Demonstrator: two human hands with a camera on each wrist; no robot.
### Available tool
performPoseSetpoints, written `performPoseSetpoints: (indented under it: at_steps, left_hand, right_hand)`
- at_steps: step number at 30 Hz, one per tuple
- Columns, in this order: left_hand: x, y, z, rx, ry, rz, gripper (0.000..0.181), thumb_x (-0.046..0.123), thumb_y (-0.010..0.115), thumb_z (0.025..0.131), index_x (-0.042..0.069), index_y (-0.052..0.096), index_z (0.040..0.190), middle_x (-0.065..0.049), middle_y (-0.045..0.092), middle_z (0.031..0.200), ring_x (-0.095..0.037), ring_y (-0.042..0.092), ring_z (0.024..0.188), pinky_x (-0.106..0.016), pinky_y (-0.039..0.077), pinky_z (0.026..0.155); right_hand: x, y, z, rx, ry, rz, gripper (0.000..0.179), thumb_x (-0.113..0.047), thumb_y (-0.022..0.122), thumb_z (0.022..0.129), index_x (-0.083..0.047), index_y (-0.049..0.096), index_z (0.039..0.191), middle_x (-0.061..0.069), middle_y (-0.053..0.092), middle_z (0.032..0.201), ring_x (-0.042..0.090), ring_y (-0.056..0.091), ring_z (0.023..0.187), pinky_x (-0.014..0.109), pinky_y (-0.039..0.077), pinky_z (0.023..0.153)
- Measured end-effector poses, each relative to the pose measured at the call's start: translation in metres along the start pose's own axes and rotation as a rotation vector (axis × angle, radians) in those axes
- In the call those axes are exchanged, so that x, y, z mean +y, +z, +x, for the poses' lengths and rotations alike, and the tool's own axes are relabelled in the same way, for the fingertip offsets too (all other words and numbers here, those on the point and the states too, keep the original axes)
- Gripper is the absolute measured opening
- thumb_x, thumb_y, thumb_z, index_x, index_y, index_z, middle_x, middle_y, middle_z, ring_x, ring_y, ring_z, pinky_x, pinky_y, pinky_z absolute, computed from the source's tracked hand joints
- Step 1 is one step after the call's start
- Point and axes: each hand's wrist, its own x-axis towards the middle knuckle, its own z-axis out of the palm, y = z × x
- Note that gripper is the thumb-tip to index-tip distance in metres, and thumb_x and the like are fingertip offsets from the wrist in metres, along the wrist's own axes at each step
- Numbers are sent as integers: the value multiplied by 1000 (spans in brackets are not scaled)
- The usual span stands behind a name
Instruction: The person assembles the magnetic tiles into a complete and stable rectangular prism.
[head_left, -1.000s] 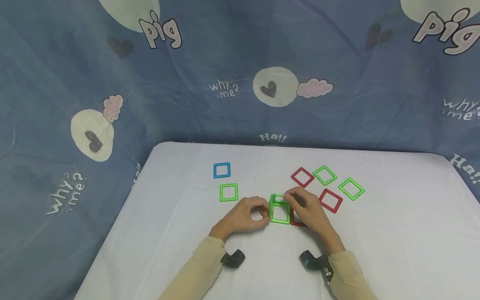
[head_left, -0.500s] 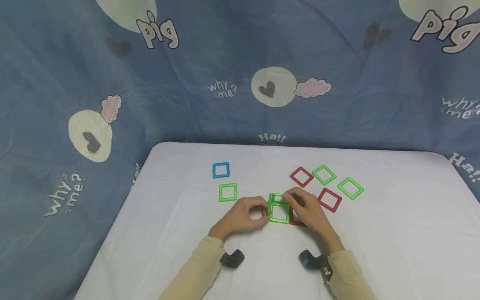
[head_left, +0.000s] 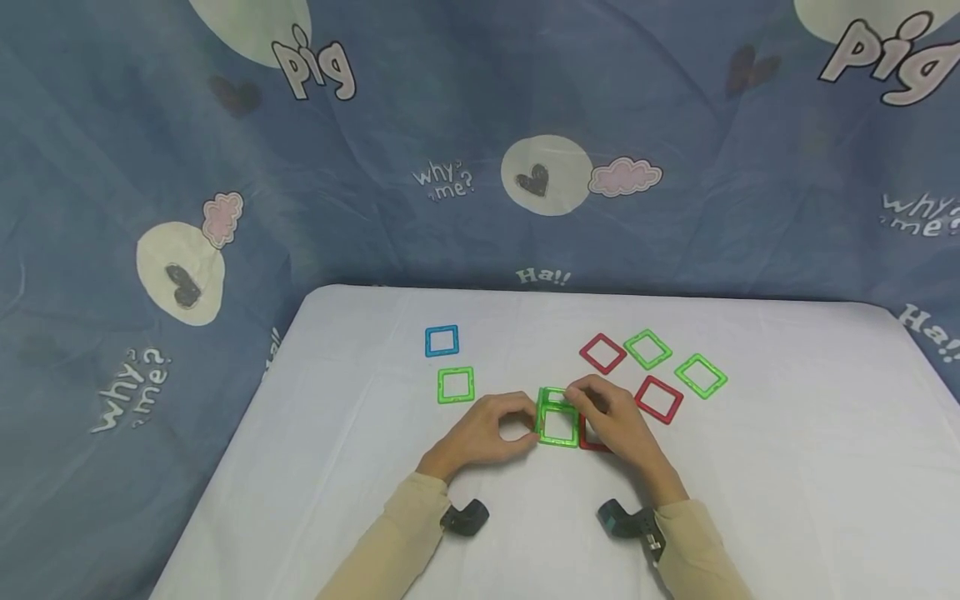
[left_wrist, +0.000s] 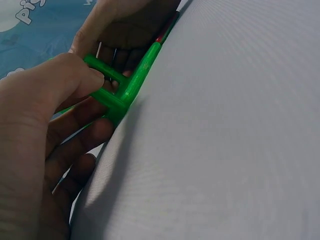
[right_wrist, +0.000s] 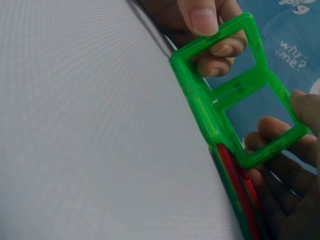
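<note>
Several green square magnetic tiles stand joined at mid-table. One green tile (head_left: 558, 444) lies flat as a base. My left hand (head_left: 487, 429) pinches the upright left green tile (right_wrist: 235, 25), thumb on its edge and fingers behind. My right hand (head_left: 618, 421) pinches the upright back green tile (right_wrist: 277, 144) by its far edge. In the right wrist view the two upright tiles meet at a corner. A red square tile (head_left: 596, 447) lies flat against the base's right side, partly hidden under my right hand.
Left of the hands lie a blue tile (head_left: 430, 342) and a green tile (head_left: 457, 400). Back right are a red tile (head_left: 593, 362), a green tile (head_left: 637, 337), another red tile (head_left: 652, 412) and another green tile (head_left: 690, 385). A patterned blue cloth (head_left: 420, 233) hangs behind the white table (head_left: 810, 450).
</note>
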Motion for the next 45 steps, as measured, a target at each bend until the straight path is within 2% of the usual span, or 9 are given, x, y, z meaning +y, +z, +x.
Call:
performPoseSetpoints:
  at_steps: [5,11,21,24,27,31,34,41,45]
  left_hand:
    - [0,1,0,9,-5,17,15,28,63,79,28,60,94,20,57,92,5,52,86,-15,44,83]
    - [-1,0,0,21,0,30,14,28,64,79,26,60,92,20,58,92,5,53,88,-15,44,84]
    - [1,0,1,15,1,27,14,28,64,79,27,59,93,20,58,92,5,52,88,-15,43,85]
    - [1,0,1,14,5,30,15,28,63,79,27,59,93,20,57,92,5,52,88,-15,43,85]
    - [1,0,1,13,5,36,16,28,64,79,27,59,94,20,57,92,5,51,89,-15,43,86]
    - [0,1,0,12,4,36,16,28,64,79,27,59,94,20,57,93,5,51,89,-16,43,87]
    - [1,0,0,13,5,39,16,29,64,79,27,59,93,19,57,93,5,51,90,-16,43,87]
    - [3,0,1,15,11,57,17,30,65,78,28,58,93,20,56,92,5,50,89,-16,43,86]
    - [2,0,0,5,-1,52,16,32,65,78,28,58,93,20,56,92,4,50,88,-16,43,85]
  right_hand:
    - [-17,-3,-4,7,27,12,18,-36,52,87,-23,60,97,-5,63,94,9,57,88,36,45,85]
    - [-38,-7,-9,11,32,-6,17,-30,52,89,-18,61,96,1,64,92,9,55,79,29,44,77]
    - [-2,2,-1,12,37,-1,19,-44,51,86,-30,60,94,-9,64,91,8,55,78,27,44,75]
    - [-1,3,-2,11,25,0,20,-48,49,85,-32,59,94,-11,63,91,6,55,79,28,45,77]
    - [-15,-1,-5,9,21,6,19,-41,50,87,-27,60,95,-6,64,91,9,55,78,26,45,75]
    - [-16,-1,-5,3,24,13,17,-36,51,88,-24,60,96,-3,64,92,10,54,77,24,44,73]
    - [-2,2,-2,2,20,13,19,-44,50,86,-30,59,96,-8,63,92,9,54,78,25,44,74]
    - [0,0,-2,0,-27,-5,22,-46,48,86,-30,57,99,-10,62,94,7,57,82,24,47,76]
    - [0,-3,-1,50,-28,24,25,-46,51,85,-29,56,102,-12,60,97,5,58,88,28,49,81]
